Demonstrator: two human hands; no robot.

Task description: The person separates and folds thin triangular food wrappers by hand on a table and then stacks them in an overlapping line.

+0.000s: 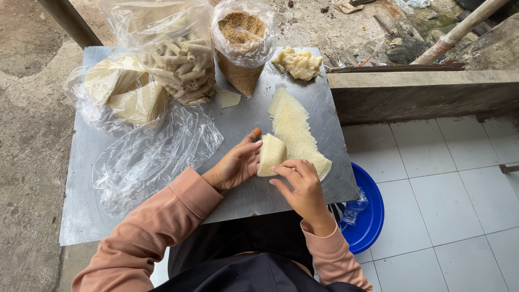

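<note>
Fingers [254, 148] of both hands pinch one pale folded wrapper [270, 155], held just above the front of the table. Grey metal table [243, 116]. Crumpled clear plastic sheet [151, 157], left. Bag of rolled pastries [184, 67]. Bag of brown crumbs [241, 46]. Fanned row of wrappers [294, 127], touching the right hand [303, 186]. Left hand [238, 165]. Lump of filling [298, 64].

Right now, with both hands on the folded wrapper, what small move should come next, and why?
Probably roll it onward with both hands: the left hand and right hand pinch a half-folded wrapper on the metal table, and finished rolls fill a bag.
</note>
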